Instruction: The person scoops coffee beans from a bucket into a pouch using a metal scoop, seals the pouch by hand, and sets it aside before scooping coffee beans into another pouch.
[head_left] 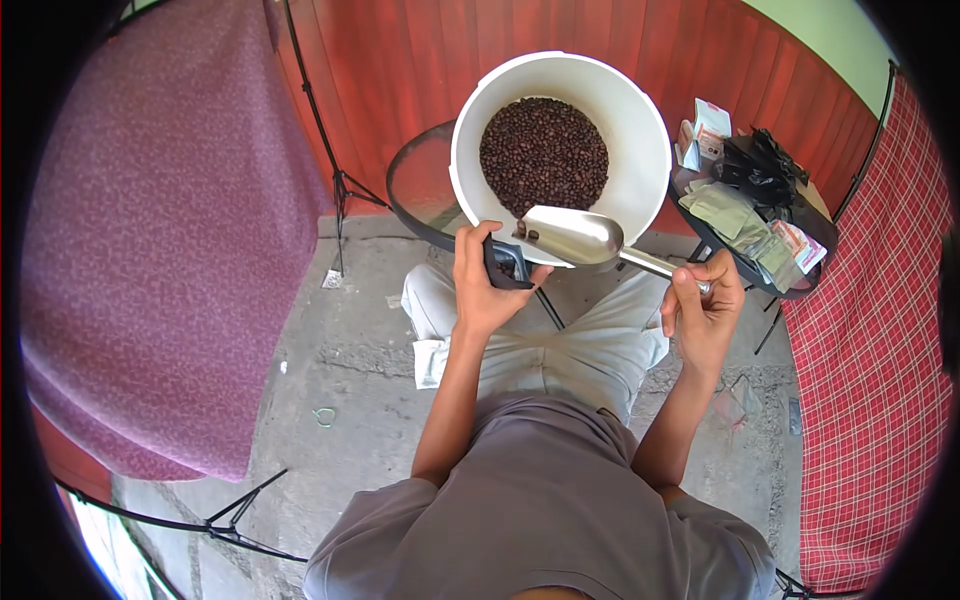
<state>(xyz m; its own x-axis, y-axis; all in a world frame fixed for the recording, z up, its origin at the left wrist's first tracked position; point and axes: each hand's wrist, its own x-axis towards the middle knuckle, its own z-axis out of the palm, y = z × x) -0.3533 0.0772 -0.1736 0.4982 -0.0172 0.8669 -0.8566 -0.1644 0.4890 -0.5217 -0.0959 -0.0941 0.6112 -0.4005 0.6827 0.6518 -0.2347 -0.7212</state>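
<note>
My left hand (pixel 480 288) is wrapped round a small black pouch (pixel 493 265) with its mouth open; a few dark beans show inside. In my right hand (pixel 708 308) is the handle of a metal scoop (pixel 588 238), held between thumb and fingers. The scoop's tip lies over the pouch's mouth, with a few beans near its front edge. Just beyond both hands stands a white bucket (pixel 638 140), part filled with roasted coffee beans (pixel 545 155). The scoop crosses in front of the bucket's near rim.
Under the bucket is a round dark-rimmed table (pixel 415 228). At right, a black tray (pixel 815 268) on a stand bears a black plastic bag (pixel 762 165), olive pouches (pixel 728 215) and printed packets. A purple cloth (pixel 180 250) hangs left, a red checked cloth (pixel 870 350) right.
</note>
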